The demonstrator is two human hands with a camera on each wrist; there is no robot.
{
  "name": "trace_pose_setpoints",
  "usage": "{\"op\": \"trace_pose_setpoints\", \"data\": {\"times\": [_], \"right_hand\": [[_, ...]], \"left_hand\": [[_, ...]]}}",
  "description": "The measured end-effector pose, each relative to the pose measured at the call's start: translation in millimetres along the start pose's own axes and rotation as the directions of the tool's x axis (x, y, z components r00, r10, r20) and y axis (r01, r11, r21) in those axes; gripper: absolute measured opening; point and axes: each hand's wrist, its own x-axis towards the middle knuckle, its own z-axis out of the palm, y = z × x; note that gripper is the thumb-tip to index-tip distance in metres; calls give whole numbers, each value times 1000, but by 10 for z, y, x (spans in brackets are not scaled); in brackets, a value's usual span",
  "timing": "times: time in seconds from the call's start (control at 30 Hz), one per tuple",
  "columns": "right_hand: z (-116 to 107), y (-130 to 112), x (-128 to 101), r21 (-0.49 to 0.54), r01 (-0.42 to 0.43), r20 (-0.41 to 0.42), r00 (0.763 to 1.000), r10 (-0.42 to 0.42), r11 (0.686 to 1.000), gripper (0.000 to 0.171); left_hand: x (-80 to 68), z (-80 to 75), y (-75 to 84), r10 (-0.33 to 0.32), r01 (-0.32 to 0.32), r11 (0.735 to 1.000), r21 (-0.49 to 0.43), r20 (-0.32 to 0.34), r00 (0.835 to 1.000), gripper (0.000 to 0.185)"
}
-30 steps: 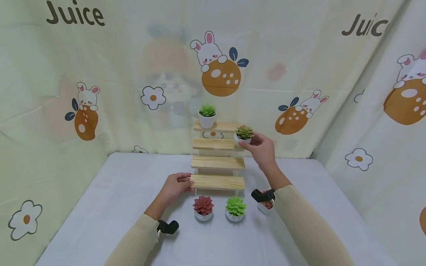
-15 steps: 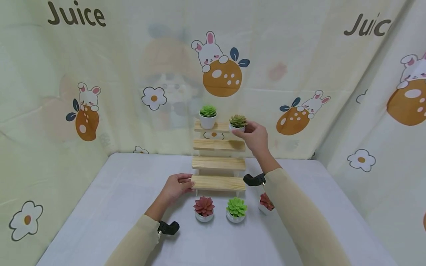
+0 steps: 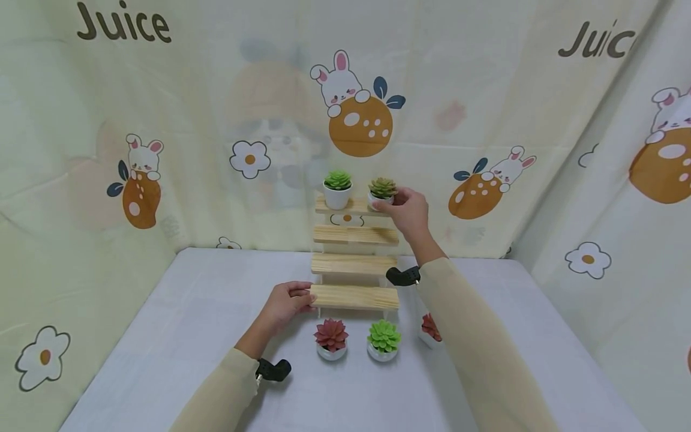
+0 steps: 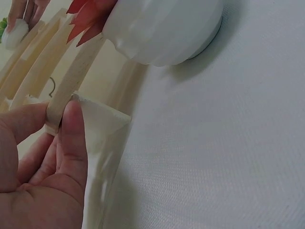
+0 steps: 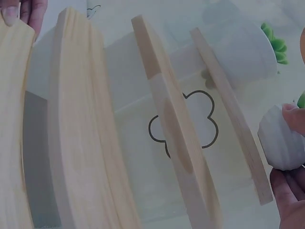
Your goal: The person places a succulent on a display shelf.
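Observation:
My right hand (image 3: 410,213) grips the white pot (image 5: 280,138) of a brownish-green succulent (image 3: 382,188), upright at the right end of the top board (image 3: 353,207). I cannot tell whether the pot bears fully on the wood. Left of it on that board stands a bright green succulent (image 3: 337,189) in a taller white pot. At the bottom of this stepped wooden stand, my left hand (image 3: 286,306) pinches the left end of the lowest board (image 3: 353,296) between thumb and fingers. The left wrist view shows this pinch on the board's end (image 4: 59,107) closely.
In front of the stand, a red succulent (image 3: 331,339) and a light green succulent (image 3: 383,341) sit in white pots on the white tablecloth (image 3: 178,336). Another red succulent (image 3: 430,328) is partly behind the right sleeve. A printed curtain (image 3: 205,120) hangs behind.
My right hand has brought the brownish-green succulent leftward and up, from beside the upper boards to the top board's right end. The left hand keeps its hold on the lowest board.

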Motion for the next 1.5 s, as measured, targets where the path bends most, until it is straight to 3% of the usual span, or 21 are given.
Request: {"op": "trace_pose_setpoints", "data": {"times": [0.77, 1.1, 1.5], "right_hand": [[58, -15, 123, -45, -42, 3, 999, 42, 998, 56], [42, -11, 124, -71, -48, 47, 998, 51, 996, 51], [-48, 3, -1, -20, -46, 111, 993, 48, 999, 56]], "left_hand": [[-22, 20, 36, 4, -4, 1000, -4, -3, 1000, 39], [-8, 2, 26, 4, -4, 1000, 4, -4, 1000, 39], [-5, 3, 15, 0, 0, 1000, 8, -7, 1000, 39]]}}
